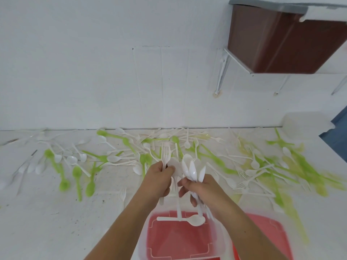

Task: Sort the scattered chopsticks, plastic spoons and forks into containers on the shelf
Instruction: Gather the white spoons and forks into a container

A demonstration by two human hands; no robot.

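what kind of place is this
Probably a bare utility or storage room rather than a fitted kitchen: a white painted wall with a brown bin on a bracketed shelf, and a scuffed white counter strewn with disposable plastic spoons and forks.

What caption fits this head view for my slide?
Left hand grips white forks, right hand a bunch of white spoons, over a clear container, amid green and white cutlery scattered on the table.

white spoons (pixel 193 170), green spoons (pixel 77 175), red lid (pixel 180 239)
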